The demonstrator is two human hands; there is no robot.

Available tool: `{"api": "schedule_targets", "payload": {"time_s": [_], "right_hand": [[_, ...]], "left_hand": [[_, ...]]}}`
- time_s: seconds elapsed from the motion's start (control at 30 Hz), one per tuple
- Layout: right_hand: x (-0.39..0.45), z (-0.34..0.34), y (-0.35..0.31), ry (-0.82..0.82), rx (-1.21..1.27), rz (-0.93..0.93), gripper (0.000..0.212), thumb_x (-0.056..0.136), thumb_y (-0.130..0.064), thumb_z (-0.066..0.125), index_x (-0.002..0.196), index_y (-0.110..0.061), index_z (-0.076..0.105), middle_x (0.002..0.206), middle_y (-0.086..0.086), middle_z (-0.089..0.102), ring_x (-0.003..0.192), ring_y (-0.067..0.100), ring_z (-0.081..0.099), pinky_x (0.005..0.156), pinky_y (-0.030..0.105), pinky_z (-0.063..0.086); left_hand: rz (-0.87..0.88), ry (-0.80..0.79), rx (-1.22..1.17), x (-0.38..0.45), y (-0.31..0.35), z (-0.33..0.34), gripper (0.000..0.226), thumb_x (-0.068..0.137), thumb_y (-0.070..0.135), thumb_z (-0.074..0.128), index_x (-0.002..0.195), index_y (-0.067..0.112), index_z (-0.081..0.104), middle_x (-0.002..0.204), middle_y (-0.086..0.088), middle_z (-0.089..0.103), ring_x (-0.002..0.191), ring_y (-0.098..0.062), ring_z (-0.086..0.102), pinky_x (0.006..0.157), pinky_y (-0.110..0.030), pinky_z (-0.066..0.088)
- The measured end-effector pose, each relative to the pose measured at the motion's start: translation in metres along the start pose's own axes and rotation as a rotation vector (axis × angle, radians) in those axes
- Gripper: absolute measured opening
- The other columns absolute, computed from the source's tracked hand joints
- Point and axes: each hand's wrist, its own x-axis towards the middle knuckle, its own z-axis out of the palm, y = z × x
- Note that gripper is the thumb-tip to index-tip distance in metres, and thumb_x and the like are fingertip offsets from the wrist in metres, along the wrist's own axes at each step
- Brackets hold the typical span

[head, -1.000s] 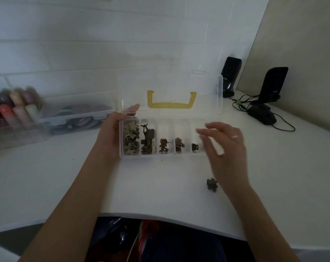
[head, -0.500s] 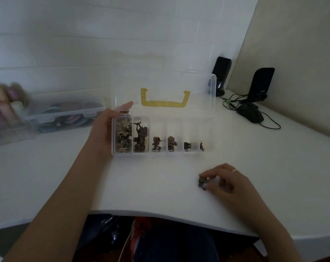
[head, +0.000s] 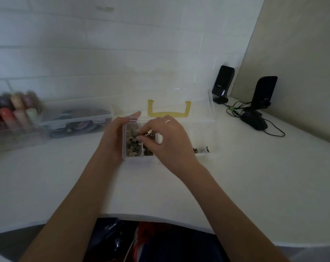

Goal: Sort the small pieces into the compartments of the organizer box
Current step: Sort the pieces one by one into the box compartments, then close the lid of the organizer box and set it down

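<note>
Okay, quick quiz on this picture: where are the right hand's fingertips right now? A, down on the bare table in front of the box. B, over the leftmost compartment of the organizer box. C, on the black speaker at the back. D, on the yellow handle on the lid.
B: the right hand reaches across the organizer box, its fingertips over the leftmost compartment, while the left hand holds the box's left end.

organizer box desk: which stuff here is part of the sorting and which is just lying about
In the job:
- organizer box, lid open
- small pieces in its compartments
- left hand holding the box's left end
- right hand, fingertips over the leftmost compartment

Lying about:
- two black speakers
- black mouse
- clear storage box
- bottles
</note>
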Motion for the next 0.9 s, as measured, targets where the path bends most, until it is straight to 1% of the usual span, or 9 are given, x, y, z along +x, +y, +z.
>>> {"api": "schedule_targets", "payload": {"time_s": [0.13,0.2,0.27,0.43,0.5,0.6,0.73,0.83,0.9], "right_hand": [[0.01,0.037,0.024,-0.092,-0.275,-0.055,0.021,0.083,-0.034,0.058,0.083,-0.02,0.074,0.099,-0.002,0.069,0.094,0.025,0.054,0.076,0.036,0.031],[0.009,0.033,0.032,-0.079,-0.293,-0.094,0.03,0.087,-0.039,0.047,0.094,-0.026,0.073,0.114,-0.003,0.063,0.101,0.021,0.05,0.08,0.033,0.031],[0.011,0.018,0.041,-0.009,-0.162,-0.043,0.033,0.09,-0.039,0.043,0.111,-0.029,0.066,0.122,-0.003,0.059,0.106,0.016,0.049,0.088,0.03,0.033],[0.01,-0.029,0.093,0.444,-0.154,0.435,0.033,0.096,-0.034,0.037,0.119,-0.025,0.059,0.122,-0.001,0.061,0.111,0.019,0.055,0.097,0.045,0.041],[0.003,-0.036,0.114,0.419,-0.038,0.716,0.042,0.097,-0.041,0.034,0.127,-0.02,0.052,0.131,0.003,0.055,0.118,0.022,0.051,0.103,0.043,0.037],[-0.005,-0.033,0.121,0.371,0.243,0.802,0.058,0.088,-0.058,0.032,0.125,-0.02,0.054,0.128,0.001,0.057,0.118,0.019,0.053,0.104,0.045,0.038],[-0.006,-0.036,0.114,0.54,0.63,0.908,0.04,0.095,-0.05,0.034,0.113,-0.025,0.06,0.12,-0.002,0.061,0.115,0.019,0.056,0.103,0.045,0.039],[-0.009,-0.042,0.113,0.517,0.849,0.997,0.055,0.095,-0.055,0.027,0.123,-0.017,0.056,0.114,-0.002,0.063,0.113,0.017,0.055,0.1,0.04,0.039],[-0.01,-0.043,0.112,0.561,0.995,1.0,0.06,0.091,-0.061,0.029,0.121,-0.018,0.058,0.1,-0.001,0.064,0.105,0.018,0.058,0.09,0.036,0.044]], "left_hand": [[-0.048,-0.029,-0.137,0.001,0.002,0.002,0.053,0.04,0.029,0.085,0.09,0.014,0.075,0.079,-0.012,0.064,0.055,-0.019,0.063,0.05,-0.022,0.051],[-0.053,-0.046,-0.115,0.001,0.002,0.004,0.05,0.035,0.03,0.087,0.081,0.013,0.076,0.079,-0.011,0.067,0.058,-0.02,0.064,0.053,-0.023,0.053],[-0.057,-0.059,-0.087,0.001,0.001,0.007,0.032,0.052,0.029,0.078,0.08,0.014,0.076,0.087,-0.011,0.066,0.067,-0.022,0.066,0.061,-0.028,0.053],[0.047,0.168,-0.024,0.013,-0.005,-0.006,0.038,0.075,0.029,0.063,0.112,0.022,0.071,0.114,-0.008,0.065,0.097,-0.027,0.067,0.083,-0.043,0.055],[0.112,0.154,0.005,0.017,-0.005,-0.01,0.043,0.079,0.036,0.066,0.122,0.031,0.066,0.134,-0.008,0.056,0.121,-0.03,0.055,0.103,-0.055,0.041],[0.188,0.146,0.016,0.021,-0.004,-0.012,0.052,0.071,0.031,0.073,0.121,0.035,0.065,0.141,-0.001,0.052,0.131,-0.025,0.047,0.111,-0.051,0.031],[0.24,0.231,-0.046,0.024,-0.009,-0.014,0.027,0.082,0.008,0.056,0.1,0.024,0.07,0.112,0.007,0.067,0.111,-0.017,0.06,0.1,-0.038,0.045],[0.259,0.157,-0.35,0.017,-0.008,-0.011,0.027,0.063,0.021,0.046,0.064,0.009,0.071,0.08,-0.008,0.069,0.075,-0.024,0.068,0.075,-0.031,0.055],[0.261,0.184,-0.331,0.017,-0.005,-0.011,0.029,0.054,0.03,0.051,0.056,0.008,0.069,0.085,-0.012,0.072,0.08,-0.028,0.067,0.079,-0.031,0.05]]}}
